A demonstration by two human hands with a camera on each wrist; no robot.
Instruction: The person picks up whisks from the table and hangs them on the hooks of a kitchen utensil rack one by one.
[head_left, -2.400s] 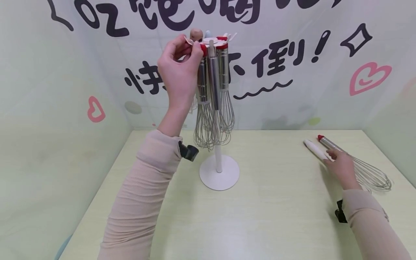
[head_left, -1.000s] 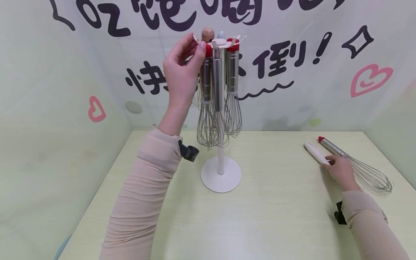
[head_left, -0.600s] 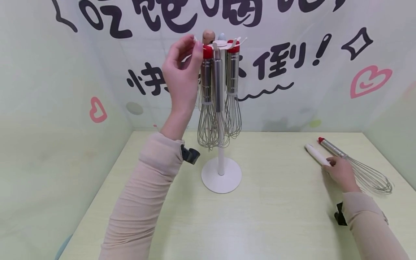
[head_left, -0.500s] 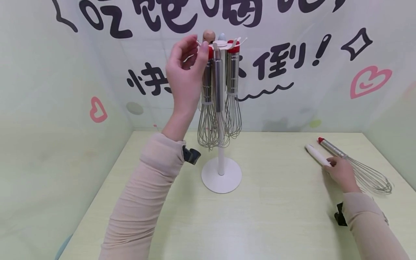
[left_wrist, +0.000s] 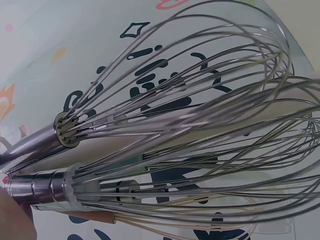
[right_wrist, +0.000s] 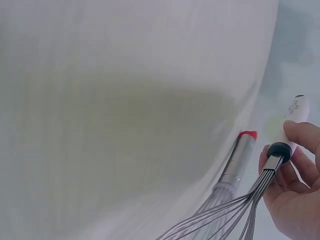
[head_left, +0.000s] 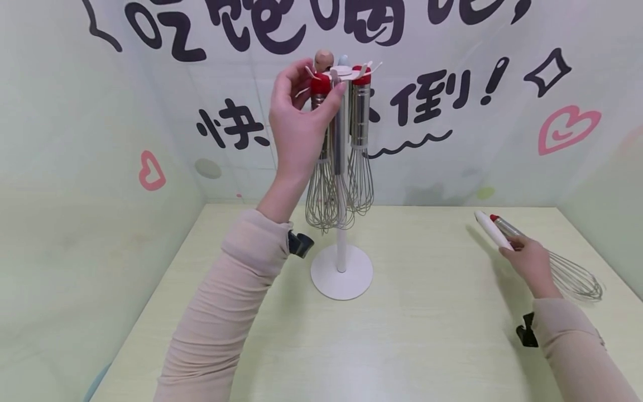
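In the head view my left hand (head_left: 301, 120) is at the top of a white hanging rack (head_left: 341, 271), its fingers and thumb around the upper handle of a red-capped whisk (head_left: 320, 85). The thumb reaches across to a hanging silver-handled whisk (head_left: 339, 134). In the left wrist view wire loops (left_wrist: 200, 100) fill the frame and most of the hand is hidden. My right hand (head_left: 529, 262) grips a white-handled whisk (right_wrist: 297, 111) near its dark collar, tilted above the table; its wires (right_wrist: 245, 205) trail below the hand.
Another red-capped whisk (head_left: 575, 273) lies on the table at the right, partly behind my right hand. A second red-capped whisk (head_left: 360, 106) hangs on the rack's right side, and a wooden knob (head_left: 324, 58) shows behind the hub. A lettered backdrop (head_left: 427, 162) closes off the back.
My left hand has moved right, from the hook tip to around the red-capped whisk. My right hand has raised the white-handled whisk off the table. The rack turned slightly earlier on.
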